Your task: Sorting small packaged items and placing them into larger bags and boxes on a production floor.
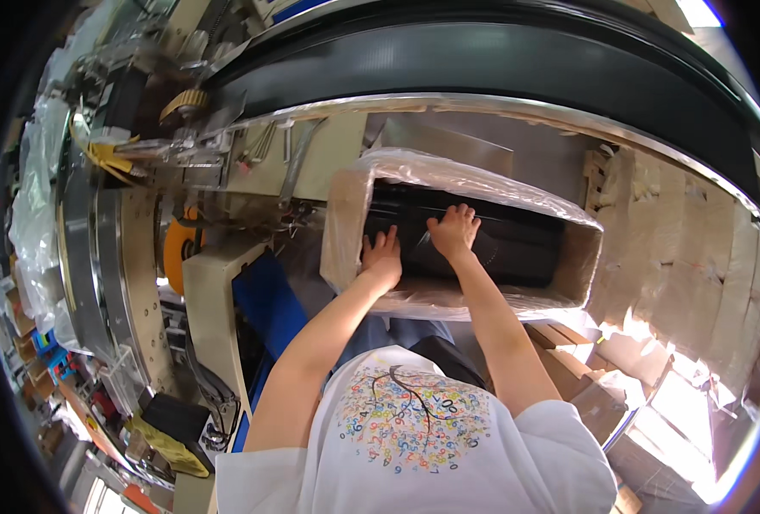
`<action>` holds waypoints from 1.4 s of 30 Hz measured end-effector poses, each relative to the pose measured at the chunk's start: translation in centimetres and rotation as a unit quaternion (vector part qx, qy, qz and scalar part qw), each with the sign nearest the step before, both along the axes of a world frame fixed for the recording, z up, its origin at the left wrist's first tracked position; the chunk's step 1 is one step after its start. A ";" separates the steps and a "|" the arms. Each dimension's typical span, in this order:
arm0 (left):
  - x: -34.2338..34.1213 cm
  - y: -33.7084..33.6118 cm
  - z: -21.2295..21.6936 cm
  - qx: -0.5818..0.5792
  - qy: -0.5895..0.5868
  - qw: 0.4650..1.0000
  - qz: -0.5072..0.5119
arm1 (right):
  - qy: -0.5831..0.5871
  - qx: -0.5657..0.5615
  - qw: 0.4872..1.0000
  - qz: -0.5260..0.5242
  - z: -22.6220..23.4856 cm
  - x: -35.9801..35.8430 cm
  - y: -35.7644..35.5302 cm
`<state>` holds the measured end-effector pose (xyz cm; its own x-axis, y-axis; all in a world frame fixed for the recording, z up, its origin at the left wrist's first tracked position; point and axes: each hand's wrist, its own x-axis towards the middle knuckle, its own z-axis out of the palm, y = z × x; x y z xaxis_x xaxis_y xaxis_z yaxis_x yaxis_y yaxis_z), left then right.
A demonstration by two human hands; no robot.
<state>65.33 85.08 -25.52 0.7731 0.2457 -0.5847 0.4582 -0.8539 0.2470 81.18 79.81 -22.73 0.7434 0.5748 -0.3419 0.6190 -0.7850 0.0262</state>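
L grip [385, 260], R grip [455, 232] half-spread, both touching blk plastic [521, 247].

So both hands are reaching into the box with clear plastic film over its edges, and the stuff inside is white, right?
Not quite: the stuff inside is black, as the head view shows. The left hand and right hand do reach into the film-edged box.

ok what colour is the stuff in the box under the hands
The stuff is black, seen best in the head view.
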 end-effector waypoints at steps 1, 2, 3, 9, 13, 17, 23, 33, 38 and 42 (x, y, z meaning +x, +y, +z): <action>-0.3 0.2 -0.3 -0.052 -0.026 0.995 0.079 | -0.013 0.031 0.999 -0.002 1.5 0.9 -0.7; -0.4 0.4 -0.6 -0.105 -0.053 0.981 0.156 | 0.012 0.083 0.996 0.011 3.4 1.9 -2.0; 0.2 0.7 -0.2 -0.171 -0.105 0.954 0.222 | 0.178 0.167 0.969 -0.025 4.8 4.4 -4.2; 5.7 1.7 15.9 -0.874 0.059 0.406 0.259 | 0.763 0.532 0.282 -0.236 21.7 1.8 -4.3; 8.7 -1.8 22.2 -0.941 -0.022 0.207 0.266 | 0.743 0.554 0.328 -0.182 25.8 3.4 -5.5; 10.5 -2.0 25.0 -0.936 -0.003 0.225 0.269 | 0.657 0.581 0.464 -0.124 29.7 8.0 -8.3; 15.2 -0.6 33.1 -0.910 -0.010 0.336 0.243 | 0.422 0.478 0.767 -0.067 41.3 13.7 -11.9; 32.6 3.0 48.7 -0.900 -0.226 0.337 0.157 | 0.029 0.340 0.937 0.080 57.9 26.7 -6.8; 35.9 3.1 47.7 -0.895 -0.242 0.347 0.141 | -0.035 0.277 0.958 0.063 55.3 27.0 -2.2; 36.8 1.9 48.5 -0.879 -0.255 0.355 0.189 | -0.133 0.146 0.980 0.000 55.3 27.2 -1.1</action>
<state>102.13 86.93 23.02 0.9947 -0.0092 0.1021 -0.0303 0.9249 0.3790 108.35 78.74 32.61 0.7834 0.6200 0.0420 0.6214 -0.7825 -0.0388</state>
